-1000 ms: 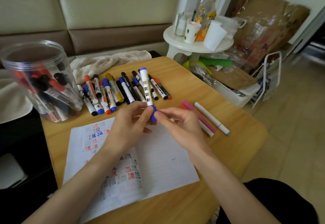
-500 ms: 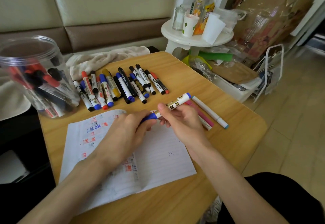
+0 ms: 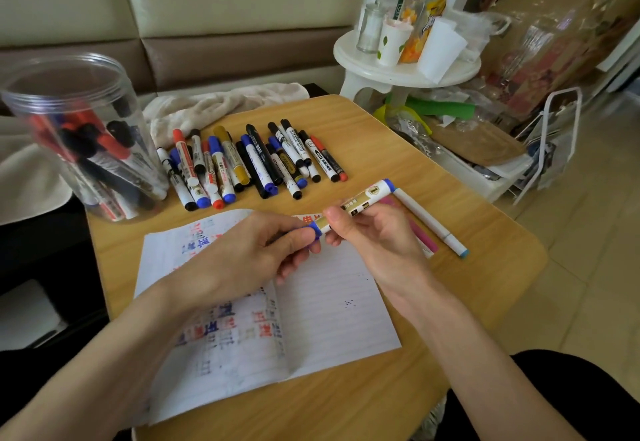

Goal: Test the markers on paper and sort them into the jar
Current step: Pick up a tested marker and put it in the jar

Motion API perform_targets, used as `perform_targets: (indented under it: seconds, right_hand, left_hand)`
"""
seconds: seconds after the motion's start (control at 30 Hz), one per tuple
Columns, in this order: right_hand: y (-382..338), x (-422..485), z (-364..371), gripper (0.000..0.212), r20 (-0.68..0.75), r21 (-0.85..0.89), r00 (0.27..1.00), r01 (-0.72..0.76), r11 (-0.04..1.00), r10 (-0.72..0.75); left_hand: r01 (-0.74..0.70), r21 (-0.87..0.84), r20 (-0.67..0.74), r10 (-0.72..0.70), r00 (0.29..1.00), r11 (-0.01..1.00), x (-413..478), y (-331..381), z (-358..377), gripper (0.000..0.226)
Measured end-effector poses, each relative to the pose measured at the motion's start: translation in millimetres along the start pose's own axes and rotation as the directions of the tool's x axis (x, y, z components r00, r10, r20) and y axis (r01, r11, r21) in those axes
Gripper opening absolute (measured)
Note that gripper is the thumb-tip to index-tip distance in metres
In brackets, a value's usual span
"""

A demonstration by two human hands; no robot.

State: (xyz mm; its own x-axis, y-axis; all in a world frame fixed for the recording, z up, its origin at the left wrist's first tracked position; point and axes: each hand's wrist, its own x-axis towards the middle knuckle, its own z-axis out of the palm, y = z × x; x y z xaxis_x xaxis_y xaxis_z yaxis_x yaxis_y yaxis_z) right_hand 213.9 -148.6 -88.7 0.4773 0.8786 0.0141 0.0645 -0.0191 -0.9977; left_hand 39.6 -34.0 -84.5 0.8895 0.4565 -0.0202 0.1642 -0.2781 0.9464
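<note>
- Two hands share one blue marker (image 3: 360, 203), held just above the paper (image 3: 329, 302) on the counter (image 3: 381, 149).
- The left hand (image 3: 249, 253) pinches the blue cap (image 3: 314, 228); the right hand (image 3: 377, 246) has its fingers (image 3: 334, 218) curled round the barrel.
- The marker's long axis runs from near-left to far-right, cap end toward the left hand; pulling apart along that line should uncap it.
- The jar (image 3: 79, 135) stands well off left, nearer the left hand.

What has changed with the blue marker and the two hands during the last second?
The blue marker swung from pointing away to lying sideways, far end rightward. The left hand now pinches its blue cap; the right hand grips its middle. The jar, row of markers and paper stayed put.
</note>
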Motion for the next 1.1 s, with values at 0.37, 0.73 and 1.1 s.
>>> perform_targets:
  seconds: [0.37,0.73,1.1]
  right_hand:
    - [9,18,-18,0.037,-0.322,0.07,0.942,-0.08,0.994,0.098]
    - [19,22,-2,0.012,-0.298,0.07,0.951,-0.062,0.996,0.08]
    - [22,26,13,0.027,-0.287,-0.044,0.957,-0.048,0.998,0.033]
  left_hand:
    - [-0.052,0.385,-0.122,0.107,0.987,0.922,-12,-12,7,0.027]
    - [-0.131,0.634,-0.045,0.205,0.978,0.762,-14,-25,19,0.034]
    - [-0.141,0.669,-0.044,0.228,0.973,0.73,-17,-25,21,0.025]
